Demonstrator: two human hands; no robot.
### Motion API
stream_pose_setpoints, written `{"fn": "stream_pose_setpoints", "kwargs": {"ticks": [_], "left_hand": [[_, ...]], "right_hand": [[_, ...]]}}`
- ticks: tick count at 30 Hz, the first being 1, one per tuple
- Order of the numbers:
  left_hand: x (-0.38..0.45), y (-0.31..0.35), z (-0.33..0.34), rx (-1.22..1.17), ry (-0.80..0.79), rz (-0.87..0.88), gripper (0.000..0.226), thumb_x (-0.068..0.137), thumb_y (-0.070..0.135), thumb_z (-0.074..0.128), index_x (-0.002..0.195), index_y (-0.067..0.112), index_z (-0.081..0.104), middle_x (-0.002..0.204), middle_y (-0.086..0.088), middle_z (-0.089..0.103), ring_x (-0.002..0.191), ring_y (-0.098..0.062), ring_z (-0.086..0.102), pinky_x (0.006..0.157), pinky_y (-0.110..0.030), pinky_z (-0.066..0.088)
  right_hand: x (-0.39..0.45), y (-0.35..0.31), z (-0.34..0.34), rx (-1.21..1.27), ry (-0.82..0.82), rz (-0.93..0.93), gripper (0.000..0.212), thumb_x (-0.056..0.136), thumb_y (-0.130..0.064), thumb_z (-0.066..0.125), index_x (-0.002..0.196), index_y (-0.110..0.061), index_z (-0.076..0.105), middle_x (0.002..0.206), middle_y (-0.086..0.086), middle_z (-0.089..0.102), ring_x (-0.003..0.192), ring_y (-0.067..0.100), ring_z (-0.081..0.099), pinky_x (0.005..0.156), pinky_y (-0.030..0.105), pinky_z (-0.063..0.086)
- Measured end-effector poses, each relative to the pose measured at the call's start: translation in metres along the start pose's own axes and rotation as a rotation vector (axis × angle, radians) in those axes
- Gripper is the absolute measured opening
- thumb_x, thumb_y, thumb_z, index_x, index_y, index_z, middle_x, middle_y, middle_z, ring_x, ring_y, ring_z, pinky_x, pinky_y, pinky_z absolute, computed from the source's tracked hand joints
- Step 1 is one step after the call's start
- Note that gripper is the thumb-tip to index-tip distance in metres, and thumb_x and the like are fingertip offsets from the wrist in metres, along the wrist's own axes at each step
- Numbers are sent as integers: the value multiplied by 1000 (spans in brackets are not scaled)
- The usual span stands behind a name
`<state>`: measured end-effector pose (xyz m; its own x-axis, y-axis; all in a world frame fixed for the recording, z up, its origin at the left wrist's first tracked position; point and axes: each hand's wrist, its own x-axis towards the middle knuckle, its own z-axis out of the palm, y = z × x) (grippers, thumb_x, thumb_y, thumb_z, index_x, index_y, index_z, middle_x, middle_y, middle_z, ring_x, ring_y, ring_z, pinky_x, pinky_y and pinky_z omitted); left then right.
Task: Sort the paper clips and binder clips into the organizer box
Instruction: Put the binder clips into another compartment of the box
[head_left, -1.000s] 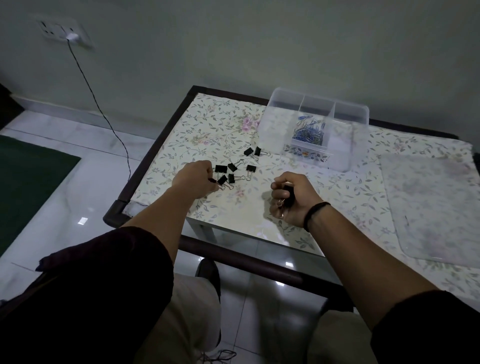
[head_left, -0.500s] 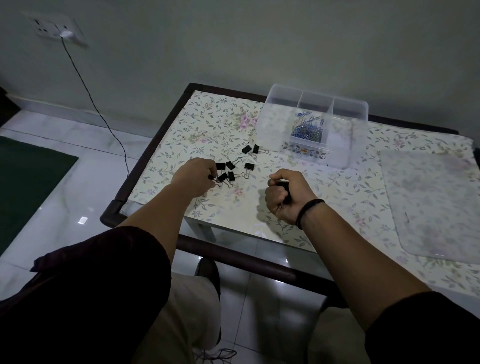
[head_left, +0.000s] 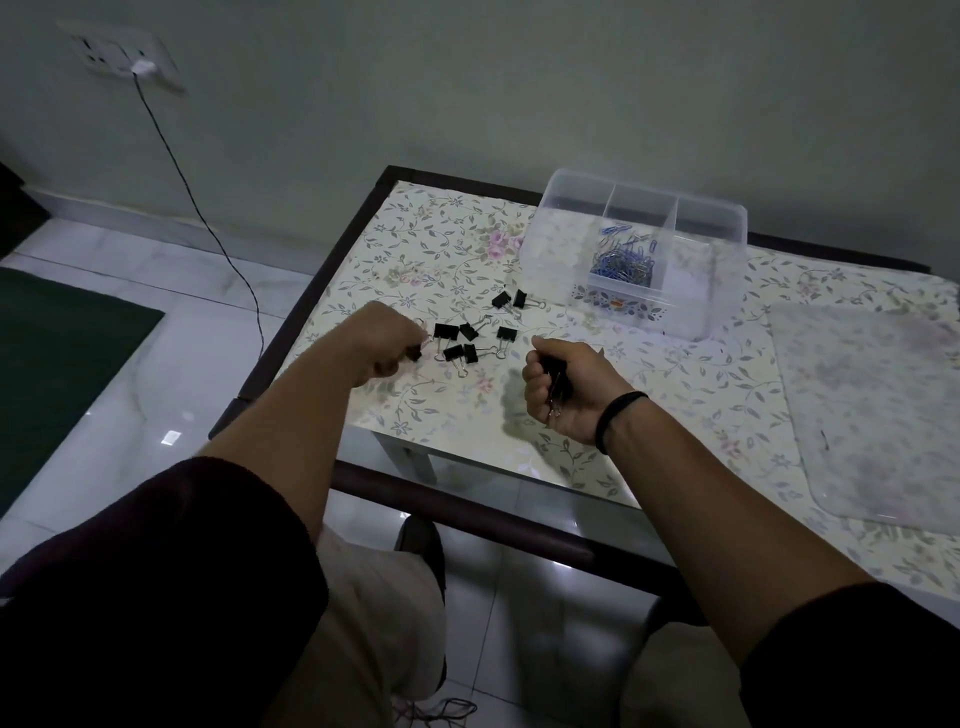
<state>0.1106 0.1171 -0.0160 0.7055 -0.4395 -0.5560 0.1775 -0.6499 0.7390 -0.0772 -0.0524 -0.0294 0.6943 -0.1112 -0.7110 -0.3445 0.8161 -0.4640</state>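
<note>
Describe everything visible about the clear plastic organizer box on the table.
The clear plastic organizer box is rectangular with rounded corners, open-topped and upright on the floral-covered table near its far edge. Thin translucent dividers split it into several compartments. The near middle one holds a heap of blue and silver paper clips; the others look empty. A patterned label shows on its front wall. Neither hand touches it; the loose black binder clips lie on the table nearby, apart from it.

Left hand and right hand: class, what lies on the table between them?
In the head view, loose black binder clips lie on the floral table between the left hand and right hand.
</note>
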Motion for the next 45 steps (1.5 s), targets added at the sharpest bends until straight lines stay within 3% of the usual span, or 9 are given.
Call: {"fn": "stream_pose_setpoints", "kwargs": {"ticks": [5, 9, 14, 20, 25, 31, 34, 40, 45], "left_hand": [[-11, 4, -23, -875, -187, -269, 10, 89, 4, 48, 80, 9, 49, 77, -10, 55, 49, -10, 36, 40, -17, 29], [-6, 9, -17, -994, -159, -297, 19, 93, 10, 48, 75, 11, 44, 79, -15, 67, 53, -12, 51, 48, -18, 41], [7, 12, -8, -1002, -142, -300, 22, 103, 16, 48, 81, 13, 48, 65, -9, 63, 49, -12, 54, 43, -19, 46], [6, 13, -8, -1229, -181, -286, 19, 101, -4, 42, 104, -9, 60, 81, -17, 67, 73, -16, 62, 58, -24, 59], [8, 10, -9, -1182, -119, -366, 22, 100, -3, 35, 102, -1, 57, 76, -9, 54, 56, -13, 51, 40, -19, 46], [13, 9, -7, -1145, -69, -408, 33, 97, -10, 24, 112, -4, 53, 79, -12, 52, 55, -11, 45, 39, -16, 41], [19, 6, -6, -1340, -48, -447, 41, 94, -13, 21, 123, 0, 47, 84, -15, 52, 55, -13, 46, 36, -17, 39], [24, 7, -4, -588, 44, -296, 26, 95, -1, 33, 85, 5, 56, 60, -4, 48, 41, -11, 31, 36, -18, 21], [31, 4, 2, 387, 173, 180, 37, 86, 46, 73, 85, 13, 58, 81, 2, 52, 66, -15, 51, 61, -27, 40]], "right_hand": [[16, -10, 17, -131, 4, -66, 9, 97, -18, 62, 92, -11, 60, 59, -3, 38, 43, 8, 24, 38, 18, 24], [35, -19, 31, -817, 278, -383, 27, 85, -25, 77, 78, -9, 56, 68, -1, 48, 52, 13, 37, 49, 24, 31], [54, -24, 34, -1529, 489, -630, 27, 83, -29, 77, 101, -10, 72, 112, 4, 69, 100, 24, 62, 83, 36, 53], [79, -23, 25, -1558, 565, -646, 24, 75, -45, 81, 71, -27, 66, 98, 0, 68, 80, 14, 63, 65, 29, 49], [76, -26, 25, -1590, 469, -564, 42, 88, -36, 74, 53, -17, 65, 54, 0, 60, 50, 14, 50, 51, 26, 37], [59, -34, 19, -1801, 292, -558, 43, 80, -50, 77, 113, -24, 70, 116, 2, 65, 103, 23, 62, 84, 35, 52], [56, -35, 13, -1881, 272, -551, 33, 75, -49, 81, 99, -32, 68, 109, -1, 58, 95, 22, 61, 78, 34, 52], [44, -39, 10, -1754, 152, -431, 32, 90, -40, 70, 84, -10, 59, 81, 4, 62, 70, 21, 55, 62, 33, 45], [12, -42, -5, -460, -98, -141, 8, 99, -13, 55, 102, -6, 55, 73, 7, 55, 41, 7, 28, 34, 18, 24]]}}
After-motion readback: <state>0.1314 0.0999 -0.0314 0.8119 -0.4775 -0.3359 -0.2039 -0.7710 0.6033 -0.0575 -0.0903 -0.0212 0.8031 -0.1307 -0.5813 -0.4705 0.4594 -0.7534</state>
